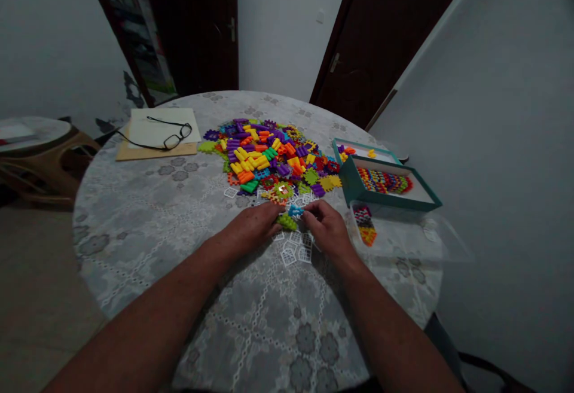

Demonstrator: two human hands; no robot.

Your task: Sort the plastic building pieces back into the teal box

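Observation:
My left hand is closed, its thumb and fingers on a lime-green toothed plastic piece. My right hand pinches a small blue plastic building piece that sits right above the green one; whether the two are joined I cannot tell. Beneath and in front of both hands lie several white lattice window pieces. Just beyond my fingers rises a heap of mixed plastic building pieces in yellow, purple, orange, green and red. A round lime-green piece with a picture lies at the heap's near edge.
On the right stand a teal box with rows of coloured pieces, its lid behind, and a clear plastic container. Black glasses rest on papers at the left. A patterned cloth covers the round table.

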